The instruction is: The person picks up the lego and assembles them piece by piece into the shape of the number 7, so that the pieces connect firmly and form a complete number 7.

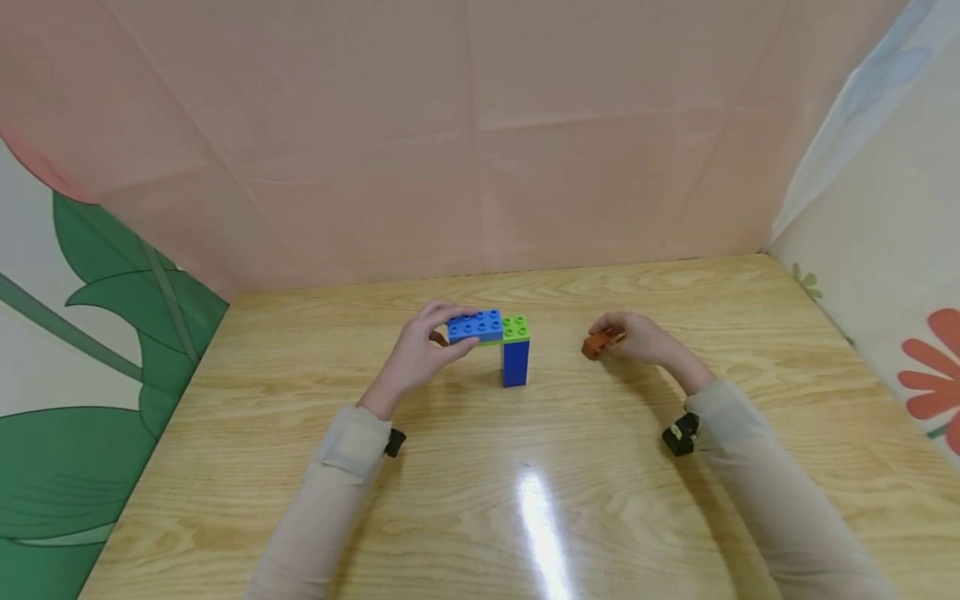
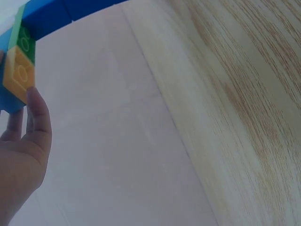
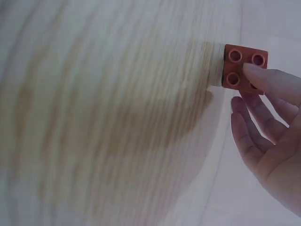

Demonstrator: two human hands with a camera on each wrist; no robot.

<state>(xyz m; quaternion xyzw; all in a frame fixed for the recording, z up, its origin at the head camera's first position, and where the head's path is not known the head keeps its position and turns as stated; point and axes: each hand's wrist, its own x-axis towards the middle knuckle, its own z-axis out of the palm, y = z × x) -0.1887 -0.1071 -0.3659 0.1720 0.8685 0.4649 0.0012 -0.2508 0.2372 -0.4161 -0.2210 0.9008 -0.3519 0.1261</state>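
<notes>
The left hand (image 1: 420,354) pinches the blue-green brick span (image 1: 487,327) atop its blue post (image 1: 515,362) while the right hand (image 1: 637,337) pinches an orange brick (image 1: 597,342), seemingly ready for aligning its studs onto the build.

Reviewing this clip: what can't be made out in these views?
- Head view: left end of the blue brick, covered by the left hand.
- Head view: whatever props that end, same cause.
- Right wrist view: fourth stud of the orange brick, under the right hand.
- Left wrist view: brick stack cut off by the frame's top-left corner.
</notes>
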